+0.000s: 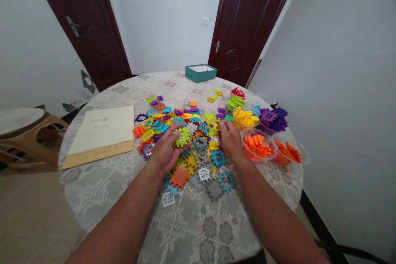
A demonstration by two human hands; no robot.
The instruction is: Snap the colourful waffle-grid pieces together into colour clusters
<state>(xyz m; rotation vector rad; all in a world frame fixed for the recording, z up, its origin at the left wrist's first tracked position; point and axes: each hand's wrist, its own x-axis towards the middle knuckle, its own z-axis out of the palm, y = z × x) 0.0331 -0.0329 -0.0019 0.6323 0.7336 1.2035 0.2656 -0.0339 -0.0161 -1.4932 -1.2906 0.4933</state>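
Observation:
A heap of coloured plastic interlocking tiles (pixel 192 140) lies spread over the middle of a round table (pixel 192 231) with a lace-pattern cloth. My left hand (pixel 167 148) is palm up over the heap, its fingers curled round several lime-green tiles (pixel 182 136). My right hand (pixel 229 139) rests on the heap's right side, back up, fingers bent down onto the tiles near a yellow piece (pixel 214 144); what they grip is hidden.
Clear bowls at the right hold sorted pieces: orange (pixel 258 145), orange again (pixel 289 152), yellow (pixel 245 118), purple (pixel 274 119), green (pixel 235 102). A cream booklet on cardboard (pixel 103 132) lies at the left. A teal box (pixel 201 72) stands at the far edge.

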